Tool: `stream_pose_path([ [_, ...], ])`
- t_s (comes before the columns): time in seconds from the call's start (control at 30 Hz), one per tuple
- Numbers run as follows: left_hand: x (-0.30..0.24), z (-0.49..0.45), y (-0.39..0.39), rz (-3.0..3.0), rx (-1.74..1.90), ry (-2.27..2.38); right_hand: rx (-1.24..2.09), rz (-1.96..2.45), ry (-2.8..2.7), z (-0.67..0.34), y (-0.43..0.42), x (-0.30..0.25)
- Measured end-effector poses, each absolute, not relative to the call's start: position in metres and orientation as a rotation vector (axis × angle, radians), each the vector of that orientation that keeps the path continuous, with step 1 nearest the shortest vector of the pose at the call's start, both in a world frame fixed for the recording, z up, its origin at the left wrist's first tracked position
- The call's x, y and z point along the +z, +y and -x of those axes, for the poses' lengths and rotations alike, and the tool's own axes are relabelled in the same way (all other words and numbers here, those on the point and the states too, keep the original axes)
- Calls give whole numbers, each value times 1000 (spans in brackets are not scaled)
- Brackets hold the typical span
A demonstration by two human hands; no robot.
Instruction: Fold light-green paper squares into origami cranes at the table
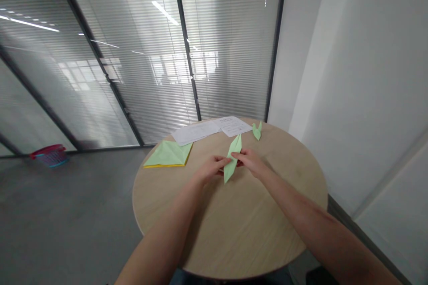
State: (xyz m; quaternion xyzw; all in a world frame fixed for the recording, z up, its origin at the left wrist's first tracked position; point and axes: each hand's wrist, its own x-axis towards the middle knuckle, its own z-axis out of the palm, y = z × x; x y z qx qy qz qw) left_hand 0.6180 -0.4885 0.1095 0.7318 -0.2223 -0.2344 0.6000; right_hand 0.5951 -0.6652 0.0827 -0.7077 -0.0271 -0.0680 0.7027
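Observation:
Between my two hands is a folded piece of light green origami paper [233,156], a long narrow diamond with pointed ends, tilted with its upper tip to the right. My left hand [214,167] pinches its left edge, thumb on top and fingers underneath. From the other side, my right hand [248,160] grips the right edge near the middle, thumb also on top. The fingers below the paper are partly hidden. Farther back on the right stands a small green paper crane [257,130].
A round wooden table [244,231] bears everything. On its left lies a stack of green and yellow paper [169,153]; white sheets [197,132], one printed, lie at the back. Behind are glass panels with blinds [230,53]; a white wall [368,75] stands right. A red-blue basket [50,156] sits on the floor.

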Motion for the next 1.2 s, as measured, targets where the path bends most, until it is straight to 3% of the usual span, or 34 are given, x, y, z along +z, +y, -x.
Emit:
stream_pose_path([
  [0.73,118,-614,-472,-1814,-1003,-763,-334,1371,21,-602,-680,87],
  [1.07,117,-629,-472,-1772,-296,-464,-97,1543,-117,-599,-666,78],
  [1.2,113,-627,-480,-1738,-252,-539,-52,1581,-167,-595,-658,77],
])
